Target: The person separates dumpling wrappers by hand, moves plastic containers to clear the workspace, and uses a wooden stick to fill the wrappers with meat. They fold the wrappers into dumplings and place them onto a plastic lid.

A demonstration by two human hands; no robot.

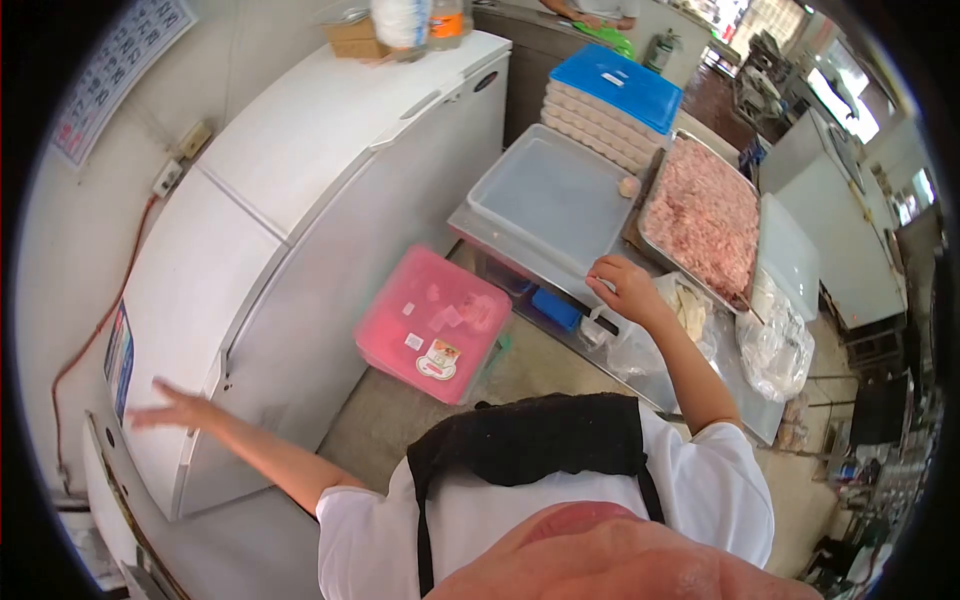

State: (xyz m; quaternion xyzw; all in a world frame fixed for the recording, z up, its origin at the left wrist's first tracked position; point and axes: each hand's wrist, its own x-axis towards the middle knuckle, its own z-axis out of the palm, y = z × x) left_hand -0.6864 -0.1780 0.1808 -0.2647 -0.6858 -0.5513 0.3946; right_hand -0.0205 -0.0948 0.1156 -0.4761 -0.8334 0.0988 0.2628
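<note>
My left hand [172, 408] is stretched out over the near end of the white chest freezer [185, 290], fingers spread and holding nothing. On the other side, my right hand [625, 290] is at the near right corner of a translucent plastic tray [545, 205], thumb and fingers curled together. What they pinch, if anything, is too small to make out. One small pinkish ball [628, 187] sits near the tray's far right edge. Beyond my right hand, a metal pan [648, 240] is heaped with ground meat [705, 210].
Stacked trays of balls [595, 135] under a blue lid [615, 85] stand behind the tray. Plastic bags [775, 345] lie on the metal table [735, 385]. A pink lidded bin [425, 325] stands between freezer and table. Another person [595, 10] is at the back.
</note>
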